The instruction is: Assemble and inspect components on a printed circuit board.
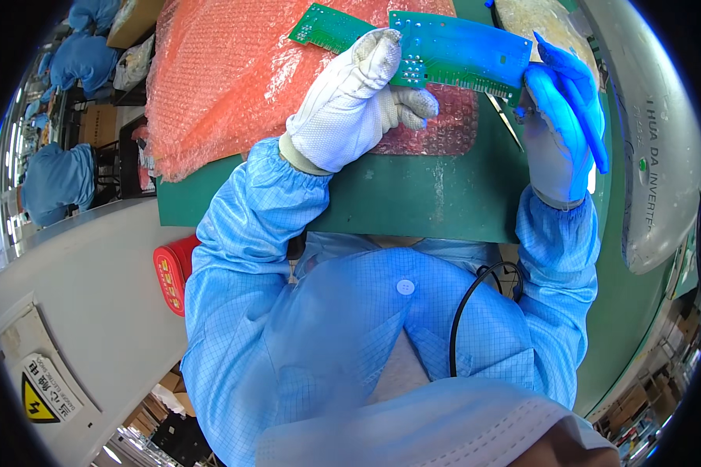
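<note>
My left hand (350, 105), in a white glove, is closed on a green circuit board (463, 53) near its middle, holding it above the bench. A narrower green board section (329, 28) sticks out to the left behind the fingers; I cannot tell whether it is a separate board. In my right hand (554, 132), also gloved, lies a slim blue pointed tool (580, 109), slanting across the fingers. That hand's thumb side is at the board's right end; whether it touches the board is unclear. Blue light tints this hand and part of the board.
Pink bubble wrap (210, 86) covers the left of the green bench mat (413, 198). A thin metal pointed tool (505, 121) lies near the right hand. A large grey machine housing (650, 140) stands at right. A red box (175, 272) is at lower left, and people in blue work further left.
</note>
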Available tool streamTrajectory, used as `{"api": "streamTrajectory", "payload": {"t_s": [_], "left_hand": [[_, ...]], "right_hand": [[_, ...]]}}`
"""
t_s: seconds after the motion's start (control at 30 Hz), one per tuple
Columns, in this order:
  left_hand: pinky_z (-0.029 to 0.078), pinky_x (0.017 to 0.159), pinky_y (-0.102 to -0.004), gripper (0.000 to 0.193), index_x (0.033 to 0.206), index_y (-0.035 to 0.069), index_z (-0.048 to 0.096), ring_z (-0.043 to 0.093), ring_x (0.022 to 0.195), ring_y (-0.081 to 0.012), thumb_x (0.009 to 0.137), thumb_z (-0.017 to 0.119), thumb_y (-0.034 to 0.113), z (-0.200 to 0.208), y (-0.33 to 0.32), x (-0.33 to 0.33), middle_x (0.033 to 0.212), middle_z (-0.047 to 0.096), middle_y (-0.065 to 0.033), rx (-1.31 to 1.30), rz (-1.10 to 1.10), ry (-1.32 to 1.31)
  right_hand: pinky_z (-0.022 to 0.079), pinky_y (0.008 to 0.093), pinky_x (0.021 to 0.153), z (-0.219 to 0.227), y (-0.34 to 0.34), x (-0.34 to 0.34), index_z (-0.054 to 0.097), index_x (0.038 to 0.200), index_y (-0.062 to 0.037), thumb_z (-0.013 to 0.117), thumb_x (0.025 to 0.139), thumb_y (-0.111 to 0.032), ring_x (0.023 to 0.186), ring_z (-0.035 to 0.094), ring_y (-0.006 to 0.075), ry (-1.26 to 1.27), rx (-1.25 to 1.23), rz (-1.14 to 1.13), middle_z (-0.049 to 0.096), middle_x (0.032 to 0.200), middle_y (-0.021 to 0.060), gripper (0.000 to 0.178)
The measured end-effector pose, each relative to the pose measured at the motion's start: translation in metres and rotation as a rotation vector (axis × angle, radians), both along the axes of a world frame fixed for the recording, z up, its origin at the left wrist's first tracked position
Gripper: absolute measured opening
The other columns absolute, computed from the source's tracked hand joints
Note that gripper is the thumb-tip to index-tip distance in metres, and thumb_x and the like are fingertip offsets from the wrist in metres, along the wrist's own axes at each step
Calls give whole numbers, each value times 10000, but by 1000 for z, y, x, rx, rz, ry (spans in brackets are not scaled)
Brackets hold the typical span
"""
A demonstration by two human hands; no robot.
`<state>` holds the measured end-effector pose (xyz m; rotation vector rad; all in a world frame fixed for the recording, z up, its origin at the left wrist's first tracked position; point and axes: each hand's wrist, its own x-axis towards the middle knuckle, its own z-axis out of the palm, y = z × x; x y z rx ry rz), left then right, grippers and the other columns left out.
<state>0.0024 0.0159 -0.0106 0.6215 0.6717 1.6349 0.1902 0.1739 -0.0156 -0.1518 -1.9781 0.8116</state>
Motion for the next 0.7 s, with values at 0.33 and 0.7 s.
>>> {"api": "streamTrajectory", "payload": {"t_s": [0.33, 0.7], "left_hand": [[554, 703, -322, 409, 1242, 53, 470, 668, 867, -229, 974, 526, 357, 2, -3, -1, 1134, 599, -114, -13, -25, 7], [555, 746, -352, 419, 1264, 66, 436, 654, 874, -236, 969, 538, 346, 2, -6, -1, 1081, 609, -136, 5, -17, 75]], "right_hand": [[467, 246, 602, 6, -5, -3, 632, 1131, -64, 598, 905, 0, 716, 564, 120, -2, -65, -19, 587, 1181, 138, 238], [467, 249, 630, 12, -7, -4, 626, 1119, -30, 613, 916, -106, 712, 582, 117, -33, -174, -55, 638, 1046, 105, 217]]}}
